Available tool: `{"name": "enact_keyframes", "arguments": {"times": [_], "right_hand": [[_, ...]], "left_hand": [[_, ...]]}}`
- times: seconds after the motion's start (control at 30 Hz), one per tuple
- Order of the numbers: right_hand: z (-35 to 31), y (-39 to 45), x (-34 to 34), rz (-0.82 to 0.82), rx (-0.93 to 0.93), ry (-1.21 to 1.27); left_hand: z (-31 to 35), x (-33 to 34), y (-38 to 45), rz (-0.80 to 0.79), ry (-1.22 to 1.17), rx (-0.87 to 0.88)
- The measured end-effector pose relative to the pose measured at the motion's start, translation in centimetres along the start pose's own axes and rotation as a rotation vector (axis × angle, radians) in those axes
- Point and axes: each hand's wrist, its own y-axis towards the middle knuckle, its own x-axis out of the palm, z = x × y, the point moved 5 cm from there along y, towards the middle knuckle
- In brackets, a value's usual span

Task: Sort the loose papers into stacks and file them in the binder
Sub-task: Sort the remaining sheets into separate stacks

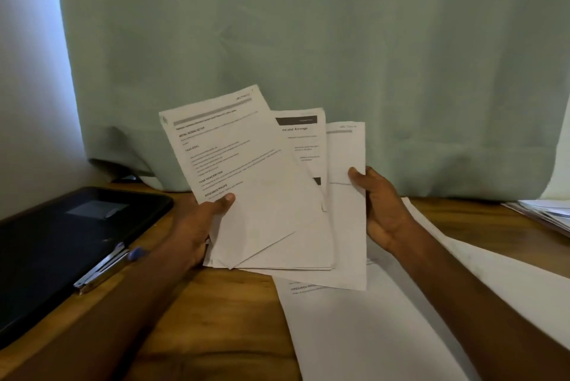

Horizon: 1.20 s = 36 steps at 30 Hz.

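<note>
Left fingers: your left hand (197, 232) has its thumb (223, 200) pressed on the face of the front sheet (234, 164), the other fingers curled behind the paper, so it grips the fan from the lower left.
Right fingers: your right hand (381, 211) pinches the rightmost sheet (347, 226) at its right edge, thumb on the front, fingers hidden behind.
Held papers: you hold a fanned bundle above the table; the front sheet tilts to the left, a middle sheet with a dark header band (303, 140) shows behind it, and the rightmost sheet stands nearly upright.
Print: headings are visible on the front sheet, but the body text is too blurred to read.
Papers on the table: more white sheets (370, 334) lie flat under your right forearm, reaching toward the lower right.
Far stack: another pile of papers (546, 211) sits at the right edge.
Binder: the dark binder (61, 245) lies closed at the left, well apart from the held sheets.
Stapler: a metal stapler (101, 269) rests on the binder's near edge, beside a blue pen tip (137, 253).
Table: wooden top (216, 319).
Backdrop: a pale green curtain (308, 41) hangs behind.
</note>
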Motion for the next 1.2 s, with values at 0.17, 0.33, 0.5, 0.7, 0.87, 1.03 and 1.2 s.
{"name": "enact_keyframes", "arguments": {"times": [0.17,0.33,0.5,0.7,0.87,1.03,1.2], "right_hand": [[1.0,-0.6,1.6,-0.105,0.029,-0.175],[1.1,-0.6,0.9,0.015,-0.013,-0.199],[0.8,-1.1,0.9,0.081,-0.056,-0.075],[0.3,-1.3,1.5,0.084,-0.051,0.016],[-0.6,-1.3,1.5,0.037,-0.095,0.053],[-1.2,-1.5,1.4,0.049,-0.153,0.076],[-1.5,-1.5,1.6,0.058,-0.189,0.097]], "left_hand": [[-0.6,0.9,-0.4,-0.026,-0.01,0.0],[-0.3,2.4,-1.2,-0.112,-0.061,-0.032],[0.1,3.0,-1.9,-0.169,-0.078,-0.032],[-0.3,2.6,-1.4,-0.146,-0.082,-0.032],[-0.2,2.0,-1.3,-0.113,-0.086,-0.037],[-0.3,2.2,-1.2,-0.119,-0.139,-0.061],[-0.2,2.1,-1.0,-0.105,-0.126,-0.036]]}}
